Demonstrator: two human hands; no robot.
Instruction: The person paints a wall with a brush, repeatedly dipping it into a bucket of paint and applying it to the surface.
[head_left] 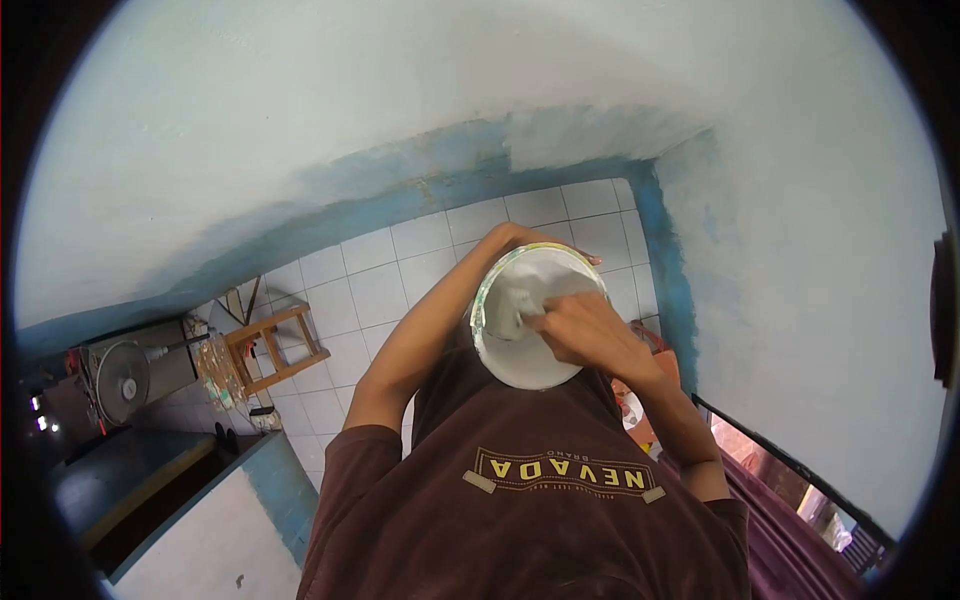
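A white bucket (535, 375) with a paint-smeared rim is held upright against the dark shirt. My left hand (540, 236) wraps round its far side, with fingertips showing at the upper right of the rim. Over the bucket's opening, my right hand (582, 326) is closed on a pale tool (512, 308), which looks like a brush and reaches down inside. Whitish material covers the inner wall; the tool's end is blurred.
A pale wall (400, 90) with a blue lower band stands ahead. On the tiled floor (345, 300) are a wooden stool frame (275, 348) and bottles (218, 372). A fan (123, 382) is at left, an orange object (665, 375) at right.
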